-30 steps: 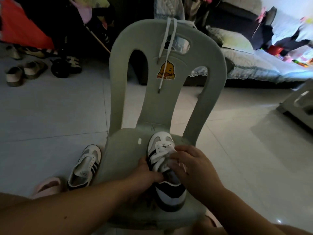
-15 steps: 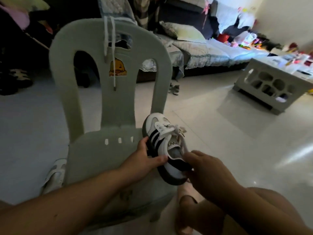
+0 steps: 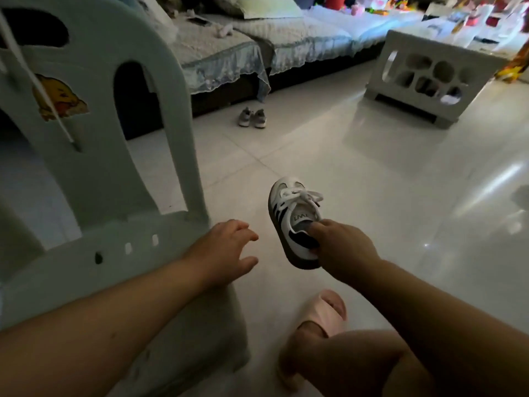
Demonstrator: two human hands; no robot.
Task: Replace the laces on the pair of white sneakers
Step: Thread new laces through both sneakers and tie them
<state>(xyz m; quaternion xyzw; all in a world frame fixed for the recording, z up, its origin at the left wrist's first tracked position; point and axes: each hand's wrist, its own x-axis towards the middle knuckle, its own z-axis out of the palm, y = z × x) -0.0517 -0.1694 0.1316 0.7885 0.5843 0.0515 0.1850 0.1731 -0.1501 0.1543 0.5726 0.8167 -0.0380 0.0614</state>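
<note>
A small white sneaker (image 3: 289, 207) with black stripes and a tied white lace hangs over the floor to the right of the chair. My right hand (image 3: 340, 247) grips it at the heel opening, a finger hooked inside the collar. My left hand (image 3: 229, 247) hovers over the right edge of the chair seat with fingers loosely spread and nothing in it. A loose white lace (image 3: 37, 84) hangs down the backrest of the pale green plastic chair (image 3: 120, 179). The other sneaker is out of view.
A pink slipper (image 3: 326, 313) on my foot rests on the tiled floor below the sneaker. A small grey pair of shoes (image 3: 252, 118) lies by the covered sofa (image 3: 229, 50). A white plastic stool-like table (image 3: 429, 81) stands at the far right.
My left hand has let go of the sneaker. My right hand has carried the sneaker off the chair seat to the right, over the floor. The view has turned right.
</note>
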